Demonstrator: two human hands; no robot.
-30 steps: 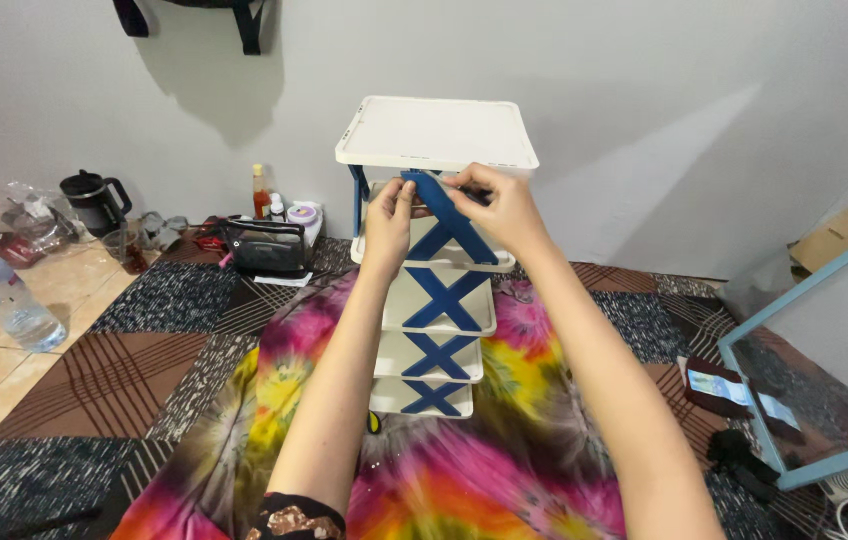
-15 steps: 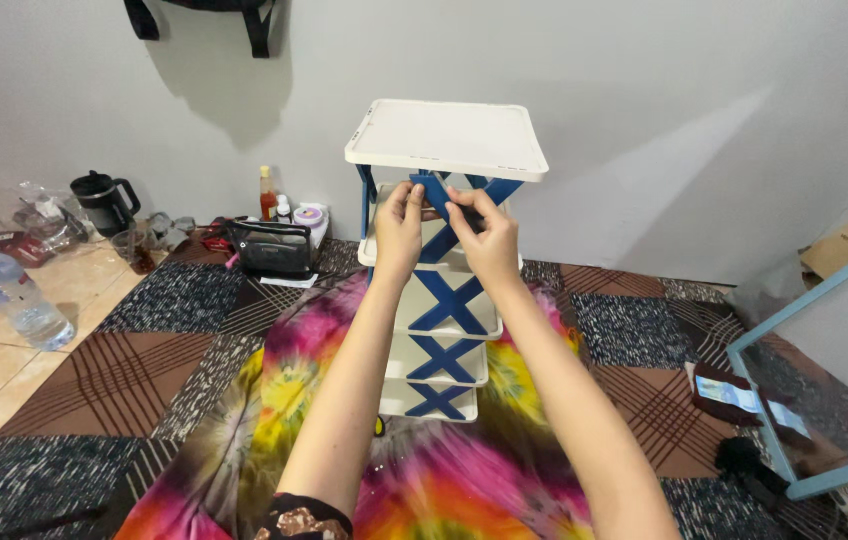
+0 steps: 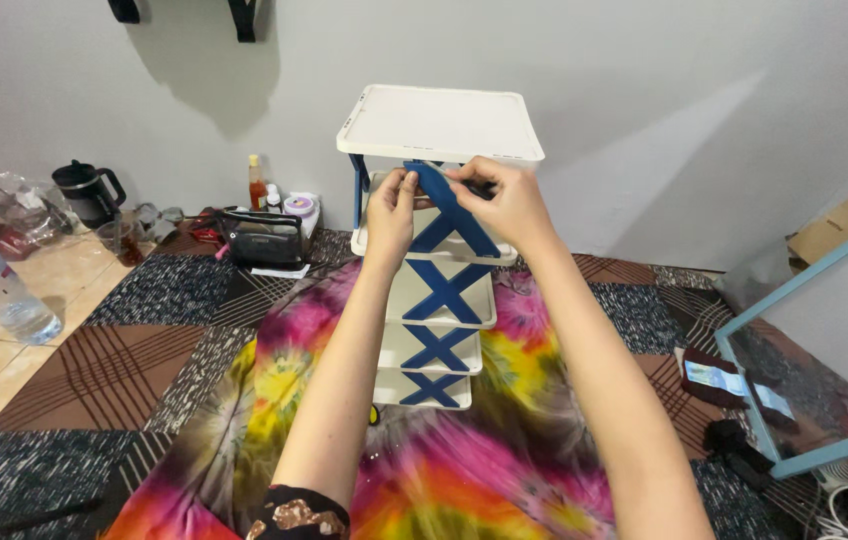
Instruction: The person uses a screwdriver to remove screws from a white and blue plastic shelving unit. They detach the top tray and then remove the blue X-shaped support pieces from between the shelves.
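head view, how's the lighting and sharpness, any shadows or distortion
Head view: even, soft indoor light; a dark strap casts a broad shadow on the white wall. The white rack, left hand and right hand look sharp. Wide-angle stretch shows at the edges, where the blue-framed mirror leans.

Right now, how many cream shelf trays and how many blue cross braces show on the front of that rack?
Cream shelf trays: 5
Blue cross braces: 4, the top one pinched by the left hand and right hand
Total: 9
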